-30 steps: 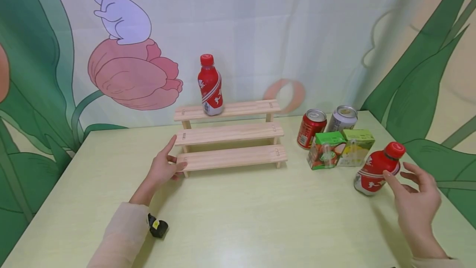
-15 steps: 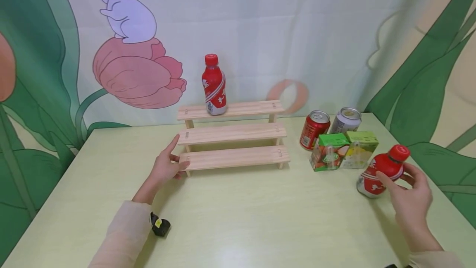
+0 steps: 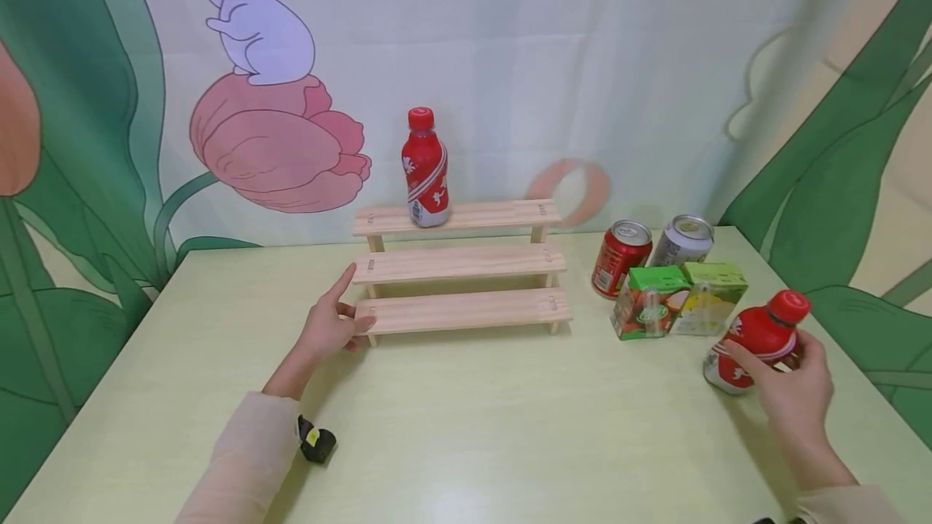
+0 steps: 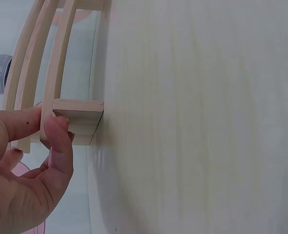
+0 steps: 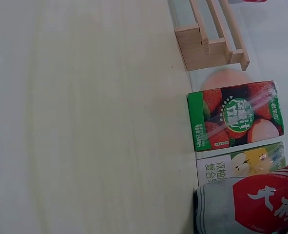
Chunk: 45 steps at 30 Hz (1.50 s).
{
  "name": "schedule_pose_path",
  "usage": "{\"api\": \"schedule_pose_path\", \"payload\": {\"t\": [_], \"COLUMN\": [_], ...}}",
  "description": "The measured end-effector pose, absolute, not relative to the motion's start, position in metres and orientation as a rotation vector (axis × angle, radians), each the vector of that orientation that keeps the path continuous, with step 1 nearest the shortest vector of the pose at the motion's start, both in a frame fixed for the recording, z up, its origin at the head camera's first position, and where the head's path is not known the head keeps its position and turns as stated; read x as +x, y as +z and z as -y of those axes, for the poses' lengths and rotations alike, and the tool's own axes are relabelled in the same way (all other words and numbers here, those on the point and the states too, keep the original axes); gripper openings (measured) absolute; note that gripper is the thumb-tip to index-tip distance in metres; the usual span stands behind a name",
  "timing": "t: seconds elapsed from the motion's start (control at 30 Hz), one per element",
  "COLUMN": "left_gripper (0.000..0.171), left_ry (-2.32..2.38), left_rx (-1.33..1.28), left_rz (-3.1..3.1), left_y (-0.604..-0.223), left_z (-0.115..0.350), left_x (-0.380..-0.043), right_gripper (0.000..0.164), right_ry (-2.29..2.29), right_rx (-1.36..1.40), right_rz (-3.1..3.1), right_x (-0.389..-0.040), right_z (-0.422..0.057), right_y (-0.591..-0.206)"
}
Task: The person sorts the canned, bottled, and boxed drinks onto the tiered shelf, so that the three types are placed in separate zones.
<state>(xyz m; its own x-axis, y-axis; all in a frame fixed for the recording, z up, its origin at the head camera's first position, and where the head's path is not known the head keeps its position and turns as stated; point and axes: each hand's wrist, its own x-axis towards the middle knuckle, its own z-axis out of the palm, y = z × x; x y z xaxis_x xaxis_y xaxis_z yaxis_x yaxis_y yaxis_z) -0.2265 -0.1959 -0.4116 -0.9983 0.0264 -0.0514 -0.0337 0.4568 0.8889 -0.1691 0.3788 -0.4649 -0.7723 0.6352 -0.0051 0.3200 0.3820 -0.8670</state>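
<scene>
My left hand pinches the left end of a three-step wooden display stand, thumb on top of the lowest plank. In the left wrist view the fingers curl under that plank. A red bottle with a red cap stands upright on the top step, left of its middle. At the right, my right hand grips a matching red bottle, thumb on the near side and the other fingers mostly hidden behind it. That bottle fills the lower right of the right wrist view.
Behind the held bottle stand a green strawberry juice carton and a yellow-green juice carton. A red can and a silver can are behind them. A printed curtain hangs along the table's back edge.
My right hand has moved left onto the bottle and its fingers have closed round it. The left hand keeps its hold on the stand. The whole head view has shifted slightly.
</scene>
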Motion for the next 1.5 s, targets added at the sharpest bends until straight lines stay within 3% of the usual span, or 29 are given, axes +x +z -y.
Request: {"api": "schedule_pose_path", "payload": {"t": [0.87,1.5], "left_gripper": [0.091,0.091], "left_ry": [1.598,1.608], "left_rx": [-0.005,0.0], "left_rz": [-2.639,-2.64], "left_y": [-0.413,-0.415], "left_z": [0.197,0.197], "left_x": [-0.227,-0.227], "right_gripper": [0.084,0.08], "right_ry": [1.378,1.363], "right_rx": [-0.739,-0.467], "right_rz": [2.285,2.377], "right_x": [-0.168,-0.158], "right_z": [-0.371,-0.32], "right_y": [-0.456,-0.429]}}
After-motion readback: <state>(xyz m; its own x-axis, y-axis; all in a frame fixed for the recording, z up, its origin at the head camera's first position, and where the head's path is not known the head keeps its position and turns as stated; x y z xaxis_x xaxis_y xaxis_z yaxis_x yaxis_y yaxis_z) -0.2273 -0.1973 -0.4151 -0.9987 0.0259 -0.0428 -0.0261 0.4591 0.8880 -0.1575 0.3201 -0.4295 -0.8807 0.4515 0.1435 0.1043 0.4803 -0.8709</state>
